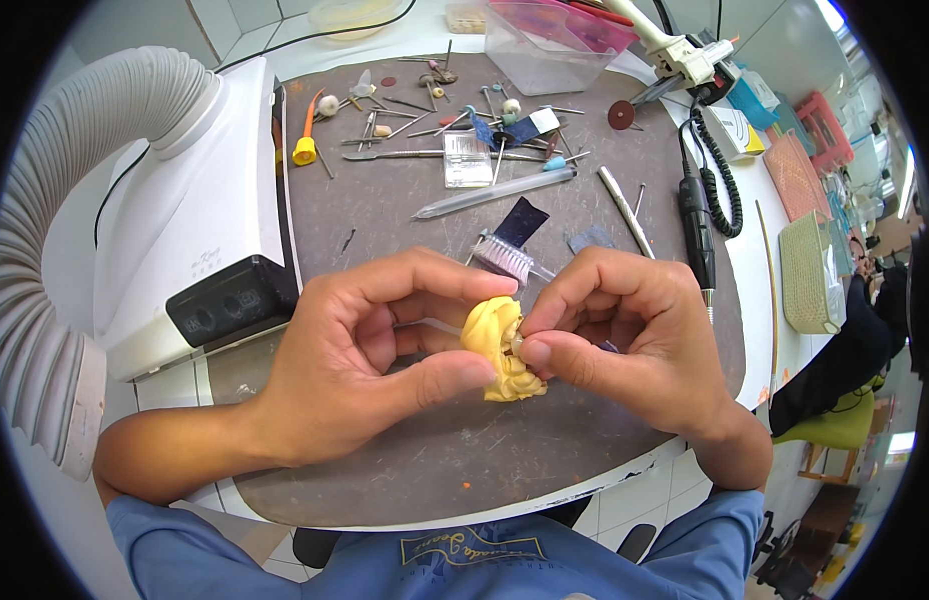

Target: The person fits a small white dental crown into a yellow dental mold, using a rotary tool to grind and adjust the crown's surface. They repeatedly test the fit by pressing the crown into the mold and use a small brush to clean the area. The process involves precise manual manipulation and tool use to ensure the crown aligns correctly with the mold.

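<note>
- Both my hands close on the yellow wax model (498, 345), held above the grey mat (385, 200): left hand (370, 355) pinches it between thumb and fingers, right hand (610, 335) grips its right side.
- Bare mat lies between my wrists and the near edge.
- Brush (505, 258) sits just behind my fingers.
- White extractor (200, 210) borders the mat's left edge.

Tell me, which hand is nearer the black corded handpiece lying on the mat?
Right. The right hand lies just beside the black corded handpiece; the left hand sits farther off, across the yellow model.

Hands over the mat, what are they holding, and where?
Left hand pinches a yellow lump by its left side; right hand grips its right edge.
</note>
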{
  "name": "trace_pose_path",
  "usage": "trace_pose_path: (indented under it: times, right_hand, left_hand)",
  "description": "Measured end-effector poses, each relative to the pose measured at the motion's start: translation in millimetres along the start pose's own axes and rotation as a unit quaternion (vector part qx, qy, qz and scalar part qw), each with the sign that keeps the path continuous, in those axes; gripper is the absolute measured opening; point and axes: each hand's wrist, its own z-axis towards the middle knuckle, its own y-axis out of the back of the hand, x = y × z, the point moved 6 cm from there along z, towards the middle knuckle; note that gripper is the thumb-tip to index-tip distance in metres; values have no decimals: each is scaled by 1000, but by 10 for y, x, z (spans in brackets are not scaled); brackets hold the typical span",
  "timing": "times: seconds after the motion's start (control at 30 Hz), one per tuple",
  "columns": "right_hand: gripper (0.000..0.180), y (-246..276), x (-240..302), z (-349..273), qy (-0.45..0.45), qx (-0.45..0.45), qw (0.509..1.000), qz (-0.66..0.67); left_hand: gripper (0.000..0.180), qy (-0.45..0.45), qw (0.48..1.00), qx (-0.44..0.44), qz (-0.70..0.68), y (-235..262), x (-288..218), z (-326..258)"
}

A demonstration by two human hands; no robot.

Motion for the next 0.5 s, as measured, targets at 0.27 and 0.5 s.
trace_pose_path:
  times: [0.27,0.5]
  right_hand:
    - [13,-4,-12,14,16,0,1000,-12]
    - [13,61,-30,2,-18,-22,996,-85]
  left_hand:
    - [45,4,1000,-6,-2,6,-1,-10]
    - [45,8,1000,-20,-16,8,-3,8]
